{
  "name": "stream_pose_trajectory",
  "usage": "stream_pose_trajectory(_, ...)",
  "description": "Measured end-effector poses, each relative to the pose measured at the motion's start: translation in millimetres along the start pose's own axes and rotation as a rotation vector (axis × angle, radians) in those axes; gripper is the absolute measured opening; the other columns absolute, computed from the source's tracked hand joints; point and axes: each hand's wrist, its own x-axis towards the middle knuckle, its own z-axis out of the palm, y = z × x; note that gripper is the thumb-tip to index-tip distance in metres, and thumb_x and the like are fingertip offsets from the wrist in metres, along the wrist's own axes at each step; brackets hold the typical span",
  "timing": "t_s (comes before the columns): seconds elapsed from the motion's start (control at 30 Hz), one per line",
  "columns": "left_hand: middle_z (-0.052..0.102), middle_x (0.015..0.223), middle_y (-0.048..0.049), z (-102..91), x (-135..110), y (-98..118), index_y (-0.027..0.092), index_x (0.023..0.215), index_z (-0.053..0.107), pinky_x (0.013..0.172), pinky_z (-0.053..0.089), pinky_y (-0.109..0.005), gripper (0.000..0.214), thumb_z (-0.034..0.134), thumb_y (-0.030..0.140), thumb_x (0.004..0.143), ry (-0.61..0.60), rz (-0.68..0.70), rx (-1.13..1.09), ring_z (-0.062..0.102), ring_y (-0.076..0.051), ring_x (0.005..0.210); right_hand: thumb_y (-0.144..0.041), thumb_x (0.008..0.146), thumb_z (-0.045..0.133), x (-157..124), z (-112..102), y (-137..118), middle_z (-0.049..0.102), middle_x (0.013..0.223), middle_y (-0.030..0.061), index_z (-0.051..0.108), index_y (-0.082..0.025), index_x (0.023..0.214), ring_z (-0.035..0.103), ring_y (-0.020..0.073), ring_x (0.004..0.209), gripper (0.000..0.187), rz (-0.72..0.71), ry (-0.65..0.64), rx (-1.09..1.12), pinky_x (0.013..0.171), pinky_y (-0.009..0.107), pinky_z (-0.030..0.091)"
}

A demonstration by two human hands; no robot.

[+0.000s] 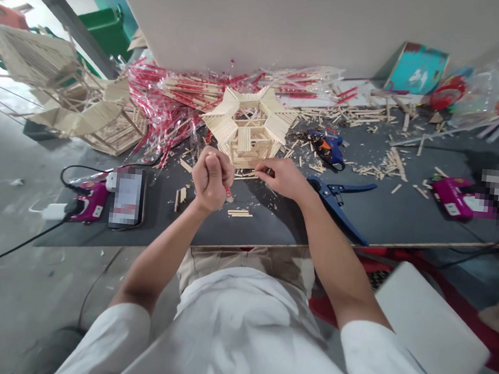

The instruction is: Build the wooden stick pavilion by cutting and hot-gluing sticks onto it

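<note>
Two hands work at one little stick house [248, 129] on the dark table [405, 219]. The house sits just past both hands, away from the body, and a bit nearer the right hand [284, 177]. That hand's fingers are pinched tight on what looks like a thin stick [253, 174], right at the bottom edge of the house. The stick lies flat, pointing left to right. The left hand [211, 176] is closed in a fist around a red-tipped tool [229, 195]. Only the red tip pokes out below, so I cannot tell what kind it is. This hand is near the house but not touching it. One small pile of cut sticks [240, 213] lies just below the fist. One blue cutter [340, 203] lies beside the right wrist, one blue glue gun [327, 147] lies behind it, and one bigger stick house [70, 99] stands far to the left.
</note>
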Motion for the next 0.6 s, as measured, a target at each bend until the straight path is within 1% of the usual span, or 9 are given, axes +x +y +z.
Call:
stream_pose_trajectory(0.1, 0.035, 0.06, 0.0067, -2.4, -3, -7, 0.024, 0.081, 0.048, 0.039, 0.025, -0.023, 0.049, 0.055, 0.065, 0.107, -0.031, 0.004, 0.003, 0.026, -0.007, 0.04, -0.029, 0.099, 0.065, -1, 0, -5, 0.078, 0.086, 0.0051, 0.078, -0.019, 0.098, 0.069, 0.019, 0.076, 0.016, 0.015, 0.024, 0.002, 0.076, 0.03, 0.046)
stream_pose_trajectory(0.17, 0.036, 0.058, 0.0068, -5.4, -7, -13, 0.025, 0.082, 0.047, 0.041, 0.026, -0.024, 0.048, 0.049, 0.065, 0.109, -0.07, 0.005, 0.065, 0.03, -0.009, 0.041, -0.032, 0.098, 0.066, -1, 2, -7, 0.077, 0.081, 0.0035, 0.079, -0.019, 0.098, 0.066, 0.0176, 0.071, 0.018, 0.018, 0.027, 0.001, 0.074, 0.029, 0.045)
stream_pose_trajectory(0.23, 0.039, 0.057, 0.0059, -8.8, -14, -20, 0.025, 0.081, 0.047, 0.044, 0.029, -0.026, 0.051, 0.044, 0.066, 0.111, -0.146, 0.005, 0.208, 0.036, -0.011, 0.044, -0.035, 0.099, 0.066, -2, 3, -9, 0.074, 0.076, 0.0017, 0.079, -0.019, 0.099, 0.063, 0.016, 0.066, 0.021, 0.007, 0.025, 0.031, 0.071, 0.028, 0.045)
stream_pose_trajectory(0.3, 0.044, 0.058, 0.004, -11.9, -21, -26, 0.024, 0.079, 0.047, 0.049, 0.032, -0.029, 0.053, 0.038, 0.065, 0.112, -0.232, 0.007, 0.383, 0.041, -0.012, 0.047, -0.04, 0.099, 0.067, -3, 2, -12, 0.072, 0.071, 0.0005, 0.079, -0.019, 0.098, 0.06, 0.0148, 0.062, 0.025, 0.001, 0.023, 0.114, 0.068, 0.028, 0.045)
stream_pose_trajectory(0.37, 0.049, 0.06, 0.0022, -13.7, -24, -31, 0.024, 0.079, 0.048, 0.053, 0.035, -0.031, 0.053, 0.035, 0.062, 0.114, -0.314, 0.007, 0.51, 0.045, -0.013, 0.05, -0.049, 0.099, 0.07, -5, -1, -16, 0.071, 0.071, 0.0005, 0.078, -0.018, 0.099, 0.059, 0.0142, 0.06, 0.031, 0.019, 0.02, 0.278, 0.063, 0.027, 0.045)
stream_pose_trajectory(0.5, 0.053, 0.062, 0.0001, -11.8, -23, -42, 0.024, 0.079, 0.045, 0.057, 0.037, -0.033, 0.053, 0.029, 0.06, 0.115, -0.396, -0.01, 0.589, 0.049, -0.015, 0.052, -0.072, 0.096, 0.066, -6, -10, -24, 0.069, 0.072, -0.0011, 0.07, -0.023, 0.106, 0.055, 0.0121, 0.052, 0.05, 0.038, 0.063, 0.82, 0.047, 0.025, 0.04)
stream_pose_trajectory(0.57, 0.054, 0.063, -0.0005, -9.9, -21, -47, 0.025, 0.081, 0.045, 0.057, 0.037, -0.033, 0.053, 0.027, 0.062, 0.114, -0.472, -0.021, 0.611, 0.051, -0.016, 0.053, -0.078, 0.091, 0.071, -6, -14, -25, 0.068, 0.072, -0.0031, 0.068, -0.025, 0.113, 0.052, 0.0106, 0.047, 0.057, 0.004, 0.076, 0.971, 0.042, 0.024, 0.038)
stream_pose_trajectory(0.6, 0.054, 0.063, -0.0005, -9.5, -21, -50, 0.025, 0.083, 0.045, 0.056, 0.037, -0.033, 0.052, 0.027, 0.063, 0.114, -0.531, -0.025, 0.623, 0.05, -0.017, 0.053, -0.076, 0.087, 0.077, -6, -15, -24, 0.066, 0.07, -0.0039, 0.069, -0.026, 0.114, 0.051, 0.0099, 0.046, 0.057, -0.016, 0.079, 0.985, 0.042, 0.023, 0.037)
